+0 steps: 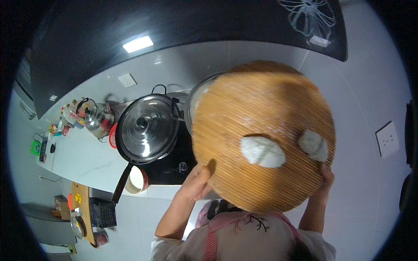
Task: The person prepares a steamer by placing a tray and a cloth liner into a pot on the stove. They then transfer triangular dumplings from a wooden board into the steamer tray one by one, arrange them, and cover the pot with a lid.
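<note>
My left hand (197, 182) grips the lower left edge of a round, ribbed wooden lid or board (241, 107), its thumb on the upper face. At the lower right edge my right hand (326, 176) holds the same board, its fingers partly hidden by it. Two pale, floury dough pieces lie on the board: one dough piece (263, 151) near the middle, the other dough piece (313, 145) by the right edge. White powder marks the wood. The board hides most of a round metal-rimmed pan (192, 98) behind it.
A lidded black wok (147, 127) stands on the black cooktop (163, 174), its handle (122, 184) jutting over the counter edge. Beside it are a white-lined bowl (136, 181), a metal kettle (98, 120) and several bottles (70, 114). A dark range hood or cabinet (196, 19) overhangs the wall.
</note>
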A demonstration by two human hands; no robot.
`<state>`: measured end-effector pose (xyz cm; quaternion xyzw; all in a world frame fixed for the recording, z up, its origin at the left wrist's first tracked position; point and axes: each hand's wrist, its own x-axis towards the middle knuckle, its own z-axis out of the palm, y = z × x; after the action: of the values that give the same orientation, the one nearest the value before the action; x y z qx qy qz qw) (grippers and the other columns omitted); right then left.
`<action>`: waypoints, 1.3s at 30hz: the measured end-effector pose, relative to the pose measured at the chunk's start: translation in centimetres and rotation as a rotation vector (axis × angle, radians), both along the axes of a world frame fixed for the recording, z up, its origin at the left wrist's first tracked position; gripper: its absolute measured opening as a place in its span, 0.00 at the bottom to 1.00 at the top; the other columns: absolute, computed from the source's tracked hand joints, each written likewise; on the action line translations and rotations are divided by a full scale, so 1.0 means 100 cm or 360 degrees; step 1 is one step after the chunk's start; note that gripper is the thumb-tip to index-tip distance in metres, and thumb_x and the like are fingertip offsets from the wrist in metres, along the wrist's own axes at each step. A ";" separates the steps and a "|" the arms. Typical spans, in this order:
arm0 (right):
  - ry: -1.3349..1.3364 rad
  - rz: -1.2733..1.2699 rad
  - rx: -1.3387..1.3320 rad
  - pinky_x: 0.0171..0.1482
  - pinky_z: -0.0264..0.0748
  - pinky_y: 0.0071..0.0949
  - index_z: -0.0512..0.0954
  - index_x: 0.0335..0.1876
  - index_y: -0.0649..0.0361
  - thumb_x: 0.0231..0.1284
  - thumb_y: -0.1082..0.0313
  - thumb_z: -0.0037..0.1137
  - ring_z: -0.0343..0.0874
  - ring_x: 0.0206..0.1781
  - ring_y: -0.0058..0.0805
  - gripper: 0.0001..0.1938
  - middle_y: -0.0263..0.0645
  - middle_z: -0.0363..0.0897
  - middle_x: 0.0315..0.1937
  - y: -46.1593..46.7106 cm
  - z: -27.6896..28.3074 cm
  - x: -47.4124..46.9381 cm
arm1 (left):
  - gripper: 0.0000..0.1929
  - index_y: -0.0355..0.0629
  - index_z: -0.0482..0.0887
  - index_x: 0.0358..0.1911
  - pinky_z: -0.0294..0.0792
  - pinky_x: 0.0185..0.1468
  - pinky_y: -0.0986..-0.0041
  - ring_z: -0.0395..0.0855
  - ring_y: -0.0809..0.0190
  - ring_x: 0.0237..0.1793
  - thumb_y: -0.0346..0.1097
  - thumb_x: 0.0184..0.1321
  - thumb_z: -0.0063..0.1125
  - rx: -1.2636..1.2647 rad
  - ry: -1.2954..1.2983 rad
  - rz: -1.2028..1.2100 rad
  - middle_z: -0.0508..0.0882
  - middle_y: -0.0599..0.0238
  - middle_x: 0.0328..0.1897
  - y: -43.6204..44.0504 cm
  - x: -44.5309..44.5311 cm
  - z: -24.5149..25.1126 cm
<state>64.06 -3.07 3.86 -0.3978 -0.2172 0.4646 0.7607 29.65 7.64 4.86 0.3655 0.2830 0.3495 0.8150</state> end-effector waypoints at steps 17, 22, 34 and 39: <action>0.0117 -0.1034 -0.0061 0.52 0.74 0.36 0.70 0.53 0.67 0.59 0.60 0.47 0.77 0.50 0.39 0.21 0.47 0.75 0.49 -0.081 0.028 -0.026 | 0.27 0.36 0.69 0.58 0.67 0.56 0.67 0.75 0.56 0.54 0.42 0.57 0.58 0.1258 0.1441 0.0008 0.77 0.54 0.54 0.318 0.053 -0.021; 0.0288 -0.1107 -0.0004 0.51 0.75 0.38 0.72 0.52 0.66 0.56 0.59 0.50 0.77 0.49 0.39 0.22 0.47 0.76 0.48 -0.080 0.034 -0.030 | 0.27 0.39 0.71 0.58 0.66 0.57 0.67 0.74 0.55 0.56 0.40 0.55 0.60 0.1890 0.1561 -0.0284 0.75 0.52 0.58 0.388 0.116 -0.067; 0.0207 -0.1287 -0.0246 0.57 0.70 0.40 0.69 0.56 0.66 0.53 0.57 0.53 0.75 0.53 0.41 0.27 0.47 0.74 0.52 -0.099 0.022 -0.026 | 0.39 0.48 0.67 0.62 0.57 0.66 0.67 0.65 0.51 0.64 0.32 0.39 0.68 0.2264 0.1584 -0.1144 0.69 0.52 0.64 0.414 0.219 -0.087; 0.0236 -0.1323 -0.0282 0.55 0.72 0.39 0.69 0.56 0.69 0.55 0.56 0.55 0.76 0.52 0.40 0.28 0.47 0.74 0.52 -0.115 0.005 -0.019 | 0.32 0.42 0.76 0.53 0.61 0.62 0.65 0.72 0.48 0.57 0.32 0.36 0.68 0.1985 0.1635 -0.1096 0.75 0.50 0.55 0.427 0.224 -0.072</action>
<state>62.12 -14.57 4.37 -0.4809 0.0575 0.1629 0.8596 52.08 50.33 -2.37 0.9215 0.2462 -0.0325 0.2987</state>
